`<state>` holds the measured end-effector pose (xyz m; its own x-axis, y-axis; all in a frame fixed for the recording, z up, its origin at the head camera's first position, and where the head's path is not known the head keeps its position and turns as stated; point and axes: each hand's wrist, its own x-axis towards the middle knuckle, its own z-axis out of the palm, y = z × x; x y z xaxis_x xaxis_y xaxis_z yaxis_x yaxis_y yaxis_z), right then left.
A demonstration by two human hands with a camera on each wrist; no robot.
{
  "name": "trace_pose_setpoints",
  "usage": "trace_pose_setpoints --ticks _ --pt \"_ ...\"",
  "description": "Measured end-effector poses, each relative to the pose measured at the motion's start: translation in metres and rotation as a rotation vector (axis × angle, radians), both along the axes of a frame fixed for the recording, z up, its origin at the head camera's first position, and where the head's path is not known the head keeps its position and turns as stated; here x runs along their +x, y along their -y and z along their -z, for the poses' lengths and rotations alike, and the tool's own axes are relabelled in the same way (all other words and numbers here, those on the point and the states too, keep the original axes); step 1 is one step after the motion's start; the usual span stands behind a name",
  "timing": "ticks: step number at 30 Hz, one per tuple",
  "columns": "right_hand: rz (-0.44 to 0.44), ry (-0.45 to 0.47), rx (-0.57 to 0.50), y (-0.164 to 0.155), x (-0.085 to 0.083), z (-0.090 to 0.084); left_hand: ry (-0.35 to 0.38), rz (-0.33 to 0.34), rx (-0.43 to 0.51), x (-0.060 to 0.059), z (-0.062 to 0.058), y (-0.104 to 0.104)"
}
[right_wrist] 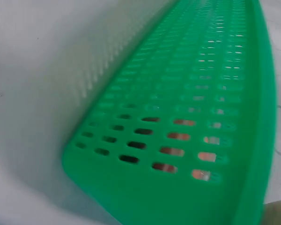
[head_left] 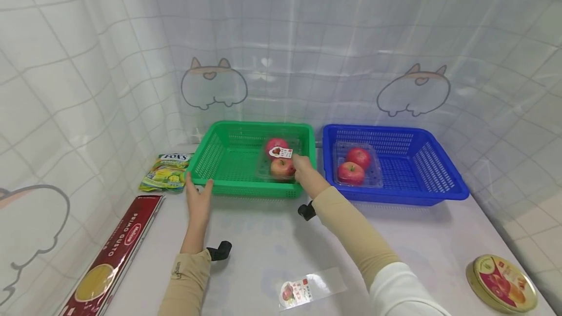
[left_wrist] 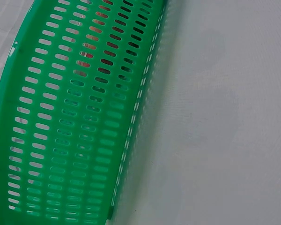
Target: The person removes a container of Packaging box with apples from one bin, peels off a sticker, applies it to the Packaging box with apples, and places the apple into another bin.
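A clear plastic box of apples [head_left: 268,172], with a printed label on it, sits at the right side of the green basket [head_left: 248,188]. Over the front right rim reaches my right hand [head_left: 306,173], its fingers bent at the box's right edge; the fingertips are partly hidden. My left hand [head_left: 198,201] touches the basket's front left corner with thumb and finger spread. The left wrist view shows the basket's slotted wall [left_wrist: 79,112] but no fingers. In the right wrist view, a bit of the right hand [right_wrist: 278,213] appears beyond the rim.
A blue basket [head_left: 445,196] stands to the right, holding another clear box of apples [head_left: 374,174]. Left of the green basket lie a FOX'S bag [head_left: 164,173] and a long red pasta packet [head_left: 116,250]. A round tin [head_left: 502,284] and a labelled clear strip [head_left: 309,289] lie nearer.
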<state>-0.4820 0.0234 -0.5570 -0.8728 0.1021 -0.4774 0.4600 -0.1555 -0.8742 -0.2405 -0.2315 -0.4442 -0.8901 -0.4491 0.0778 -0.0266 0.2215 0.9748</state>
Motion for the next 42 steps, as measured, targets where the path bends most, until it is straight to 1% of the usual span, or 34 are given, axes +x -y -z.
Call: trace_pose_setpoints --ticks 4,6,8,9,12,15,16,17,19,20,23,25,29,33,36,38,42 --pt "-0.039 -0.036 -0.022 -0.007 0.025 -0.034 0.010 0.001 0.004 0.000 -0.001 -0.001" --pt "-0.052 -0.066 -0.024 -0.009 0.034 -0.047 0.014 0.004 0.005 0.000 -0.002 -0.001" --pt "-0.057 -0.095 -0.035 -0.011 0.039 -0.056 0.023 0.002 0.002 0.000 -0.004 -0.002" --pt "-0.069 -0.093 -0.038 -0.011 0.054 -0.072 0.026 -0.001 0.001 0.001 -0.004 -0.002" --pt "-0.091 -0.104 -0.086 -0.014 0.084 -0.106 0.048 -0.021 -0.005 0.002 -0.006 -0.003" --pt "-0.106 -0.104 -0.119 -0.017 0.135 -0.163 0.085 -0.066 -0.034 0.003 -0.009 -0.007" --pt "-0.107 -0.116 -0.134 -0.020 0.142 -0.172 0.102 -0.085 -0.053 0.004 -0.009 -0.008" --pt "-0.113 -0.122 -0.146 -0.022 0.155 -0.186 0.114 -0.106 -0.075 0.004 -0.010 -0.010" --pt "-0.116 -0.125 -0.193 -0.026 0.174 -0.207 0.136 -0.141 -0.106 0.005 -0.012 -0.015" --pt "-0.123 -0.124 -0.223 -0.029 0.179 -0.212 0.142 -0.156 -0.122 0.005 -0.013 -0.017" --pt "-0.133 -0.125 -0.304 -0.038 0.186 -0.218 0.134 -0.183 -0.164 0.006 -0.016 -0.024" --pt "-0.137 -0.134 -0.324 -0.044 0.189 -0.219 0.129 -0.184 -0.193 0.005 -0.017 -0.029" --pt "-0.133 -0.159 -0.309 -0.054 0.192 -0.215 0.133 -0.171 -0.268 0.003 -0.018 -0.039" --pt "-0.138 -0.178 -0.299 -0.065 0.196 -0.211 0.134 -0.138 -0.321 0.002 -0.020 -0.050" --pt "-0.152 -0.202 -0.276 -0.075 0.198 -0.209 0.109 -0.109 -0.332 0.002 -0.024 -0.057" --pt "-0.165 -0.219 -0.252 -0.081 0.200 -0.208 0.085 -0.090 -0.323 0.003 -0.026 -0.063" --pt "-0.181 -0.253 -0.214 -0.093 0.203 -0.204 0.038 -0.071 -0.316 0.003 -0.033 -0.073"
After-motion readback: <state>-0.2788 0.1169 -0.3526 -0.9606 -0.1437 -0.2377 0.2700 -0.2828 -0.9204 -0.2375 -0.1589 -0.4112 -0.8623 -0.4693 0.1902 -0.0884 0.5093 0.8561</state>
